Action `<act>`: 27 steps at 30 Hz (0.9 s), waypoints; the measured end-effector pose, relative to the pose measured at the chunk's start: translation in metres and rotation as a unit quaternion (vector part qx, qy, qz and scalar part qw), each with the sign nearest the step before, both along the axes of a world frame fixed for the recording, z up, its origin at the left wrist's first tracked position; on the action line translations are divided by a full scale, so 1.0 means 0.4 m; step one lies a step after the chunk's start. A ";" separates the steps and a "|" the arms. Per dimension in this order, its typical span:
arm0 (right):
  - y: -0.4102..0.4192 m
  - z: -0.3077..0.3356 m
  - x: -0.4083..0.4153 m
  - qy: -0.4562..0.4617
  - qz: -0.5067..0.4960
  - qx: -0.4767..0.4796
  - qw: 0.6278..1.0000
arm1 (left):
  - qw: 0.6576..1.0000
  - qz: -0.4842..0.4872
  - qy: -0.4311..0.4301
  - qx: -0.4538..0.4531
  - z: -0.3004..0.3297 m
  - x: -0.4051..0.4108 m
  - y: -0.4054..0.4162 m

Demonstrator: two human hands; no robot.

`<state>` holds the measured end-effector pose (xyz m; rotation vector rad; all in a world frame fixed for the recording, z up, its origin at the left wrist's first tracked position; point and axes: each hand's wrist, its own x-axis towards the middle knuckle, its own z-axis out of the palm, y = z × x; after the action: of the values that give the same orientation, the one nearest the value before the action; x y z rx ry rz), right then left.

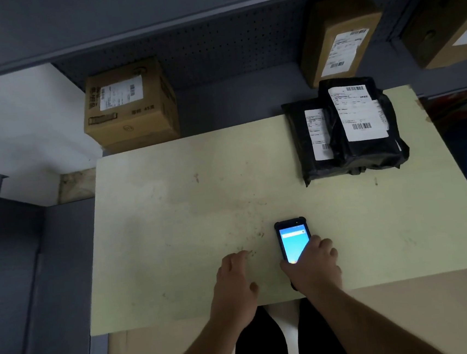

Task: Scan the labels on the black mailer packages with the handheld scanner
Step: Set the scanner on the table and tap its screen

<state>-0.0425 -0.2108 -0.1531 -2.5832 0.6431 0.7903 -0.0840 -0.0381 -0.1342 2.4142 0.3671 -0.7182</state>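
Glossy, crinkled black plastic on the mailer packages (366, 149), white paper labels (359, 113). Matt, scuffed pale-green tabletop (173, 211). Brown cardboard box (131, 104). Glowing glass screen on the handheld scanner (293, 241).

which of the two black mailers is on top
The right black mailer, with the larger white label fully showing. It overlaps the left mailer, whose label is partly hidden beneath it.

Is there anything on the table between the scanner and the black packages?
No. In the head view, only bare, scuffed table lies between the handheld scanner under the right hand and the black mailer packages.
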 end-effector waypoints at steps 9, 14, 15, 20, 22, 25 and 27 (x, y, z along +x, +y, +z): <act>0.008 -0.010 0.008 0.006 0.010 -0.031 0.999 | 1.000 0.011 0.004 0.001 -0.014 -0.003 0.036; 0.013 -0.004 0.003 0.004 0.015 -0.033 0.999 | 1.000 0.007 0.006 0.005 -0.014 0.003 0.049; 0.013 0.001 0.004 0.005 0.016 -0.034 0.999 | 1.000 0.005 0.004 0.004 -0.013 0.006 0.050; 0.014 0.036 0.016 0.007 0.009 -0.024 1.000 | 1.000 -0.005 0.001 -0.001 0.001 0.022 0.043; 0.014 0.053 0.021 0.002 0.010 -0.022 1.000 | 1.000 -0.012 -0.006 -0.001 0.008 0.030 0.036; 0.016 0.079 0.026 -0.007 -0.001 -0.002 1.000 | 1.000 -0.015 -0.014 -0.003 0.022 0.042 0.030; 0.020 0.100 0.032 -0.015 -0.003 0.018 1.000 | 1.000 -0.017 -0.022 0.000 0.037 0.052 0.027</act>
<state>-0.0296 -0.2029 -0.1130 -2.5546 0.6231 0.7518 -0.0633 -0.0274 -0.1195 2.4377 0.3100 -0.6791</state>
